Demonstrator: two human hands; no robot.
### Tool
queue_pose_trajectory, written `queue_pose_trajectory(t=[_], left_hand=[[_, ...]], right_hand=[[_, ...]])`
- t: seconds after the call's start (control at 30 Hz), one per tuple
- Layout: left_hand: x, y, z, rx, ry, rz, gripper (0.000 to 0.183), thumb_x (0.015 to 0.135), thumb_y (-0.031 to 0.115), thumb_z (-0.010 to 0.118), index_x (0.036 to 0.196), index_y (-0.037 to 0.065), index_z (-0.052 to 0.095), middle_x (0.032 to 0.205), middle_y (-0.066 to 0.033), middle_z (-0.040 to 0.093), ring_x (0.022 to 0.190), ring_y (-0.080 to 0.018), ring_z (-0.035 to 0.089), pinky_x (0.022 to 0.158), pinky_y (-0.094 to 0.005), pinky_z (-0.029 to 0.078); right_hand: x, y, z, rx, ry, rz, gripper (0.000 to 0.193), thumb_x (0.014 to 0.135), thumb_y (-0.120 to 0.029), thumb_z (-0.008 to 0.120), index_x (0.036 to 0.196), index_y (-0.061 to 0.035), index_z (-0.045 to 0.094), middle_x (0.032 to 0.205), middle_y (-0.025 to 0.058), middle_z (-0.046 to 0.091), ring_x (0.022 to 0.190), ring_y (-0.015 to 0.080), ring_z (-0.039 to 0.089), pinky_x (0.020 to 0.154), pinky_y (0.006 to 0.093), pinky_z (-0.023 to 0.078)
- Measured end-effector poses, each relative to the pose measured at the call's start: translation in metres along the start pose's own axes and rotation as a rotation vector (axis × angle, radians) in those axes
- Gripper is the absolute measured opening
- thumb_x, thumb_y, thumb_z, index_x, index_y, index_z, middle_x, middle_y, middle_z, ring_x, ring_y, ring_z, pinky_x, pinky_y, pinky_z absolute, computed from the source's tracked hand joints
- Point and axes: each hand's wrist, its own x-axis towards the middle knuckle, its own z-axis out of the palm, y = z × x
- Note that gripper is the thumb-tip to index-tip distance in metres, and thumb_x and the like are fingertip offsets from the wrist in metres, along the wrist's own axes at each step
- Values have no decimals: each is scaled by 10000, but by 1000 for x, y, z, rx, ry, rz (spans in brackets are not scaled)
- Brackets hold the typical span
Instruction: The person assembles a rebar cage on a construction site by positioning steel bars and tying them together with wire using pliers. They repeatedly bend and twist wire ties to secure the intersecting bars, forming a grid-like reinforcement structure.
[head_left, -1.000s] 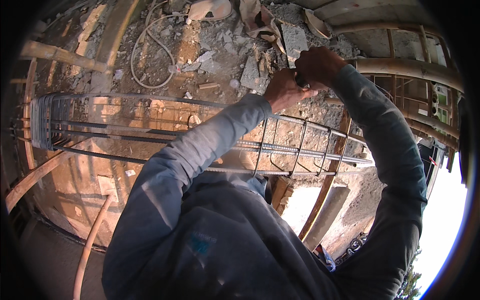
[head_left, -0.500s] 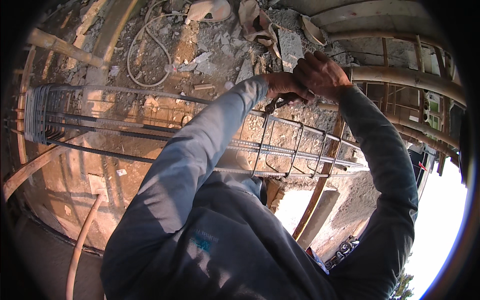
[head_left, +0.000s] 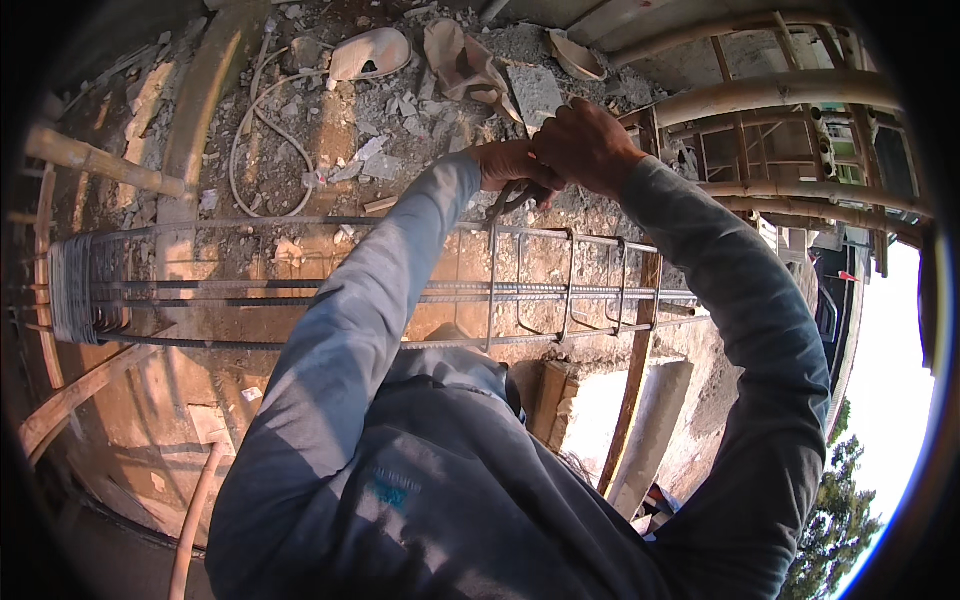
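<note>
Both hands are together at the top bar of a long rebar cage that lies across in front of me. My left hand is closed around the handles of dark pincers, whose head sits at the top corner of a square stirrup. My right hand is closed as well, pressed against my left hand over the handle ends. The fingers hide most of the handles. Whether a tie wire is in the jaws I cannot tell.
Bunched stirrups hang at the cage's left end. Rubble, a pale hose and torn sacking lie beyond it. Bamboo poles stand at the right; a wooden-handled tool lies at the lower left.
The view has shifted, so the cage looks more level. My hands and the pincers appear further left in the picture, still at the same stirrup corner, with both hands closed.
</note>
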Motion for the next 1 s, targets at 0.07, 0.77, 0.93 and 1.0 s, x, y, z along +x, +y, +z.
queue_pose_trajectory(t=[0.07,0.77,0.93,1.0], left_hand=[[9,5,11,389,66,53,484,847,246,876,1217,1,682,1055,-117,747,911,-183,698,802,-307,564],[-122,-233,287,631,1155,158,405,1040,339,658,1161,-47,663,1030,-90,715,904,-163,643,804,-335,520],[-140,-268,336,968,1259,85,433,1054,348,619,1129,-71,700,911,-140,748,735,-238,674,726,-381,532],[-148,-263,344,1098,1214,39,362,1063,298,610,1119,-43,717,904,-98,743,712,-198,670,683,-336,521]], right_hand=[[-6,1,8,170,-318,191,233,886,-296,747,1037,-119,760,1022,60,762,1029,264,739,866,457,590],[-224,-426,131,2382,463,619,439,1027,-324,669,1260,47,640,1013,125,732,885,174,675,756,327,542],[-257,-479,139,2209,650,675,492,1015,-314,673,1349,42,607,1157,165,709,1058,238,657,954,378,508],[-272,-482,144,2280,733,688,531,1016,-334,673,1386,37,590,1267,177,684,1100,246,648,963,380,502]])
